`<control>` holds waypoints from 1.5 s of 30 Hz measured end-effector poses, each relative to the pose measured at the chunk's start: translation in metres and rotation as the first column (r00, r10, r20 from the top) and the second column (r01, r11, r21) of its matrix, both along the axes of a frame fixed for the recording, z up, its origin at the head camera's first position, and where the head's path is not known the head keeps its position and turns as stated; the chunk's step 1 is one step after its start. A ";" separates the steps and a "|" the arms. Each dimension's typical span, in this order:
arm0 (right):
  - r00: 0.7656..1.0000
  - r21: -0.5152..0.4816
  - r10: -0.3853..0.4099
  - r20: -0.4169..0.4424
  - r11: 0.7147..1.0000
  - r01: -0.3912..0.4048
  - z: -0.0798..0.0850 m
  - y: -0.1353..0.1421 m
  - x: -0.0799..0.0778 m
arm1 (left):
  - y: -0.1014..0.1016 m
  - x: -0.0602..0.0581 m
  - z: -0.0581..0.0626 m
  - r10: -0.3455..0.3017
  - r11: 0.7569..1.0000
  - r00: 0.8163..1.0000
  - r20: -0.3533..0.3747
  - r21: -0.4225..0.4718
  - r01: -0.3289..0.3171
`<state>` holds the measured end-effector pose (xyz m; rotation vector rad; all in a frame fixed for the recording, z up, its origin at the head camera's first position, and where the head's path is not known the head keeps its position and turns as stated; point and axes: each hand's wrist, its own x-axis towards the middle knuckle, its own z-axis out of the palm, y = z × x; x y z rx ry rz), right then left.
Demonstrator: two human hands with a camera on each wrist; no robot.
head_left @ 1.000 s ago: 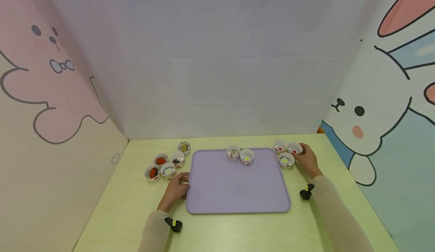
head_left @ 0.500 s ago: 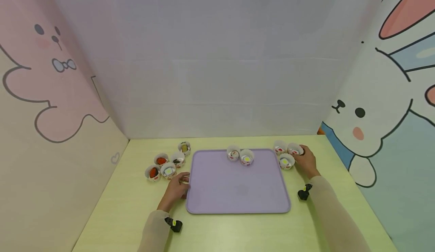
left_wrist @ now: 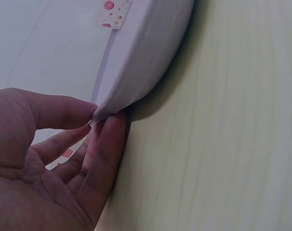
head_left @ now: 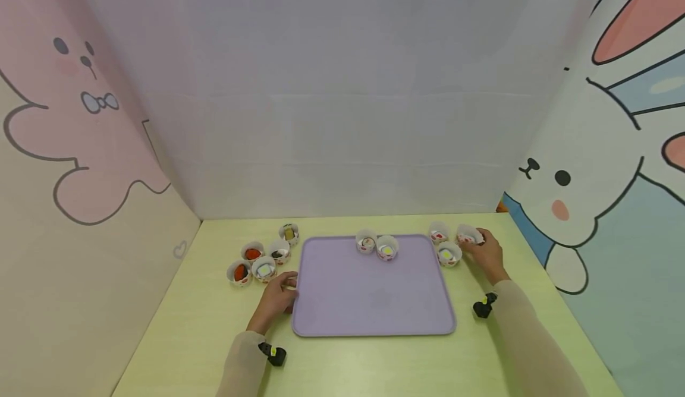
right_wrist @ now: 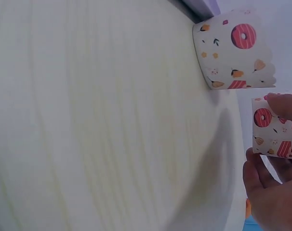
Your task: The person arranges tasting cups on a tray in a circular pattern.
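Ten printed paper baking cups (head_left: 387,247) are arranged about one lilac tray (head_left: 374,296) on the pale table (head_left: 374,364): two on the tray, five beyond its left side, three beyond its right. From my remote station I read the hands as follows. My left hand (head_left: 275,303) pinches the tray's left rim, thumb above and fingers beneath, as the left wrist view shows. My right hand (head_left: 486,254) grasps the outermost cup (head_left: 467,230) to the right of the tray between thumb and fingers; I cannot tell whether its base clears the table. Between that cup and the tray's far right corner stand a red-filled cup (head_left: 439,232) and, nearer me, a yellow-and-white-filled cup (head_left: 448,254). The pair on the tray sits side by side at its far edge. The left cluster (head_left: 264,269) lies near the tray's far left corner; its fillings, some orange-red and dark, are too small for me to identify.

I judge the step in hand to be taking up the outermost cup while steadying the tray. The next move, in my estimate, calls for a level lift high enough to pass its two neighbours, with finger pressure light enough not to buckle the paper wall.
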<state>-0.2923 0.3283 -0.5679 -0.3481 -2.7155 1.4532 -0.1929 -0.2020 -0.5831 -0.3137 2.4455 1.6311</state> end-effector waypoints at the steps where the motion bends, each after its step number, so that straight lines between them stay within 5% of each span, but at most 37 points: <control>1: 1.000 0.005 -0.003 -0.007 1.000 0.003 0.001 0.001 0.001 | 0.000 0.000 0.000 0.001 1.000 1.000 0.002 0.001 -0.001; 27: 0.991 0.099 0.095 -0.098 0.991 -0.085 0.057 -0.002 0.023 | 0.000 0.001 0.002 0.001 1.000 1.000 -0.001 0.003 -0.001; 45: 0.973 0.023 0.160 -0.166 0.987 -0.159 0.089 -0.033 0.041 | 0.000 -0.001 -0.001 -0.007 1.000 1.000 -0.006 0.013 0.007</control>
